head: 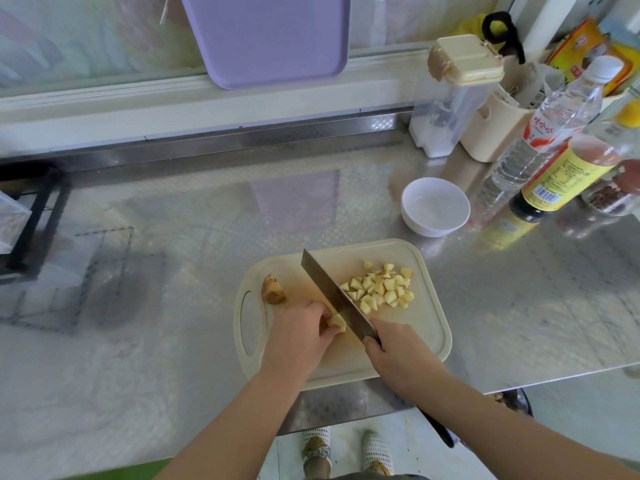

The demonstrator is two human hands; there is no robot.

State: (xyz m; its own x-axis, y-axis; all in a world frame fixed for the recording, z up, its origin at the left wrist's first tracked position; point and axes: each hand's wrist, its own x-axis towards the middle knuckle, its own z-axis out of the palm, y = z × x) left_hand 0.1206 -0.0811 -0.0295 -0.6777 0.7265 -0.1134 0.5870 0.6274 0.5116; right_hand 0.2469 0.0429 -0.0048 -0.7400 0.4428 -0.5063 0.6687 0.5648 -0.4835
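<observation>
A: Far left, what's there?
B: A black rack (31, 220) is sitting at the left edge of the counter (207, 237). A lilac tray (263, 36) is leaning on the wall behind.

A: And the board?
B: The cream board (427, 320) is lying at the counter's near edge. A brown-skinned end piece (273, 289) is resting on its left part, alone, just beyond the knuckles.

A: Left hand?
B: The left hand (298, 337) is curling its fingers over a pale chunk (337, 322) and pinning it to the board. The chunk is peeking out on the blade side.

A: Knife?
B: The knife (334, 294) is slanting across the board, tip pointing away and left, blade running just right of the chunk. Whether the edge is biting in, I cannot tell.

A: Right hand?
B: The right hand (398, 355) is wrapping its fingers tight round the handle, over the board's near right part.

A: Further right?
B: Cubes (381, 287) are lying heaped on the board, right of the blade, the nearest ones against it. A white bowl (434, 206) is standing just past the board's far corner. A clear bottle (547, 133) and a dark bottle (561, 174) are standing beyond that.
</observation>
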